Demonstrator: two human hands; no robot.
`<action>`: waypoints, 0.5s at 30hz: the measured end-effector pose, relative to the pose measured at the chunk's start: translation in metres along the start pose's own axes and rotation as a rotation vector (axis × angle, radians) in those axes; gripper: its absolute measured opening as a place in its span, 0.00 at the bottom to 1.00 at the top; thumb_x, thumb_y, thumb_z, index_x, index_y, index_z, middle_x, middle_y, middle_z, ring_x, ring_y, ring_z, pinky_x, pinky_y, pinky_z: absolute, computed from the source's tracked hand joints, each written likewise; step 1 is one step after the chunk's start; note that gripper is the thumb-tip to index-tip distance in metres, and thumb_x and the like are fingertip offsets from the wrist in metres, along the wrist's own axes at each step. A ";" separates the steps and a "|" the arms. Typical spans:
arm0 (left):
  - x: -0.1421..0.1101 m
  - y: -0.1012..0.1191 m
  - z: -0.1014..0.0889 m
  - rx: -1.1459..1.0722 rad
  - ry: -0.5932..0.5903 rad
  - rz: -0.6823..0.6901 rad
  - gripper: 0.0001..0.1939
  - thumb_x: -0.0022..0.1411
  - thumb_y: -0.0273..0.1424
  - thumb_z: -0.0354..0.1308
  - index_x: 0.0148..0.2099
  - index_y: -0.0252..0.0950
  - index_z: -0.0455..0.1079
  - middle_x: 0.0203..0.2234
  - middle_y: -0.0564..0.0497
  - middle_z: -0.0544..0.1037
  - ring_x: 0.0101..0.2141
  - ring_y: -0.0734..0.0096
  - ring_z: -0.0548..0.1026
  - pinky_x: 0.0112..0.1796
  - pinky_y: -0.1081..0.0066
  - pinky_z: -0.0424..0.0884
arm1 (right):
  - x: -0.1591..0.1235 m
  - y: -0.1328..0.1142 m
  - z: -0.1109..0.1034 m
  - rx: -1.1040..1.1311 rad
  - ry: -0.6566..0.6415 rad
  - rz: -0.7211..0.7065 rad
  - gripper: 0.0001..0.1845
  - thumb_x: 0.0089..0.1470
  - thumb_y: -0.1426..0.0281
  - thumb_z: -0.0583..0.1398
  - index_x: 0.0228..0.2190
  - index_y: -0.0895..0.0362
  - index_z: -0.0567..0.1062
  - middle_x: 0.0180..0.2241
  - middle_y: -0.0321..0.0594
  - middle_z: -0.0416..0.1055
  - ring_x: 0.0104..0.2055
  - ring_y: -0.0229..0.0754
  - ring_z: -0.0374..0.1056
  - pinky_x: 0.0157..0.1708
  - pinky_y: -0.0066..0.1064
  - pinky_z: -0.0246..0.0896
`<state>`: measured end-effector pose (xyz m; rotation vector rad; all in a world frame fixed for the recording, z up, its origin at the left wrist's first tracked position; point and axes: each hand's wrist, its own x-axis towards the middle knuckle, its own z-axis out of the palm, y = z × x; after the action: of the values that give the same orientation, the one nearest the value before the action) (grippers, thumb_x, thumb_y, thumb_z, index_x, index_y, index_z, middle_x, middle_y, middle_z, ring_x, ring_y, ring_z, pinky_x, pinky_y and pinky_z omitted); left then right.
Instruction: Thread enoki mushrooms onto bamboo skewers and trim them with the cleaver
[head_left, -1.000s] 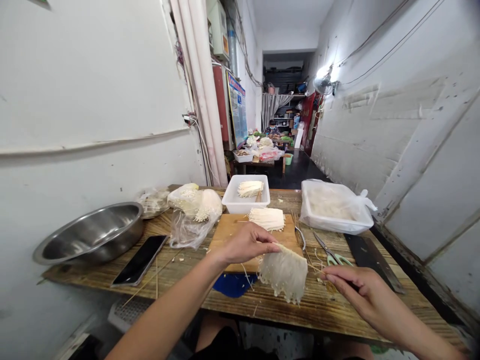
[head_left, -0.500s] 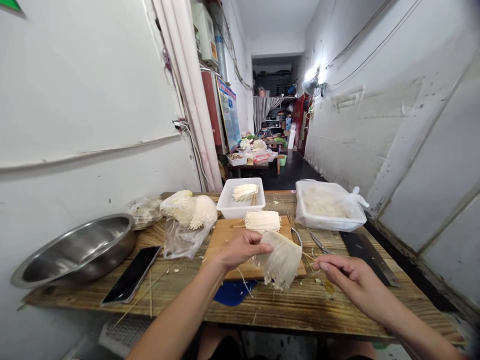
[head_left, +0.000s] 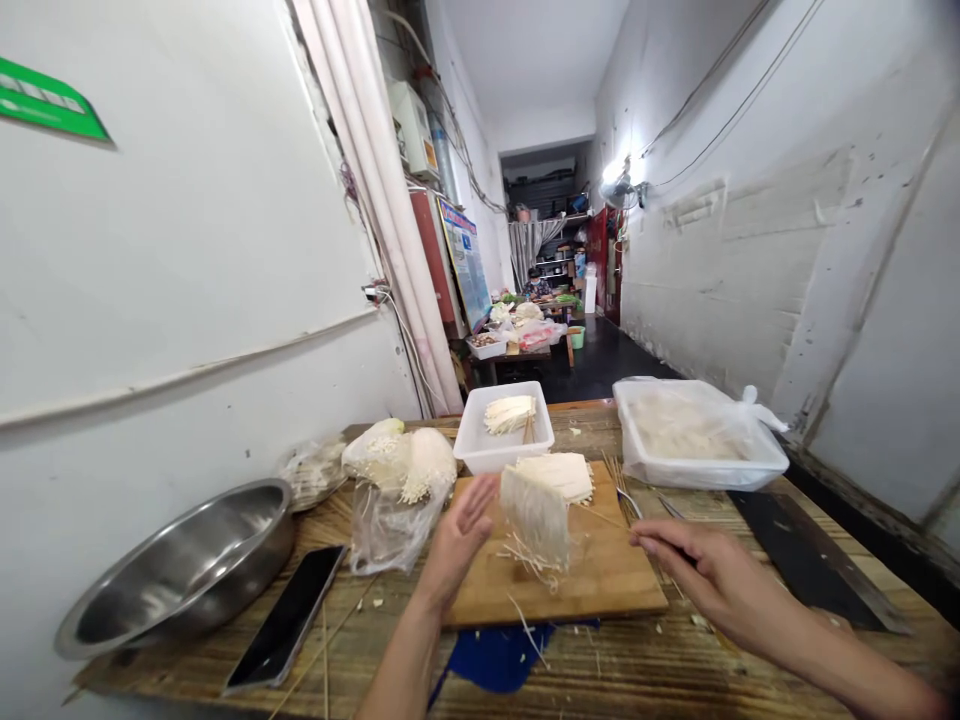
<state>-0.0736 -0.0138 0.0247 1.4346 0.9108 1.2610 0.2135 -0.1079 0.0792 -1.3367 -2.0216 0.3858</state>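
Pinched between the right hand's (head_left: 694,565) thumb and fingers is the near end of a skewer (head_left: 604,515), and that pinch looks to be all that carries the load. The left hand (head_left: 461,540) is flat, its fingers lightly spread, just beside the mushrooms (head_left: 536,520); from where I stand I can't tell whether they touch.

The table (head_left: 630,640) is crowded, and a careless swing outward could bring the right forearm against the bare blade (head_left: 817,560) lying near it. The tub (head_left: 480,450) sits close beyond the board (head_left: 600,580), so a push too far forward might nudge it.

Those mushrooms hang as a thin, tilted sheet over the board, in front of the pile (head_left: 574,476). With support from one side only, I'd expect them to sag or spin round the skewer, and if the left hand brushed them hard, strands could tear away. A loose thumb would let the skewer roll; too much leverage could snap it. Scissors (head_left: 670,506) lie partly hidden by the right hand, so dropping the wrist risks a poke. A stray strand (head_left: 529,630) hangs off the board's near edge, easily dragged by a sleeve-less arm.
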 end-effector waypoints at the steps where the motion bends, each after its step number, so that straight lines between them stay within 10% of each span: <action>1: -0.003 -0.005 -0.008 0.010 0.111 0.026 0.33 0.55 0.47 0.59 0.60 0.38 0.62 0.57 0.42 0.68 0.57 0.58 0.64 0.57 0.64 0.59 | 0.014 -0.003 0.003 0.009 0.018 -0.012 0.15 0.61 0.63 0.50 0.38 0.54 0.75 0.35 0.41 0.77 0.37 0.44 0.73 0.37 0.34 0.66; 3: -0.013 -0.020 -0.020 0.096 0.310 0.017 0.33 0.60 0.46 0.54 0.62 0.36 0.56 0.58 0.40 0.65 0.58 0.59 0.63 0.58 0.62 0.57 | 0.045 -0.008 0.013 0.037 0.065 -0.026 0.15 0.61 0.64 0.49 0.36 0.55 0.75 0.33 0.40 0.77 0.35 0.43 0.72 0.35 0.32 0.65; 15: -0.061 -0.118 -0.053 0.420 0.617 0.142 0.23 0.60 0.40 0.53 0.57 0.40 0.65 0.49 0.45 0.76 0.49 0.59 0.74 0.52 0.62 0.69 | 0.248 0.040 0.141 -0.009 0.318 0.147 0.15 0.59 0.71 0.50 0.35 0.58 0.76 0.32 0.42 0.76 0.36 0.44 0.71 0.38 0.31 0.59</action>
<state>-0.1291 -0.0333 -0.1056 1.4620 1.5816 1.7388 0.0848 0.1478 0.0456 -1.4560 -1.6721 0.2125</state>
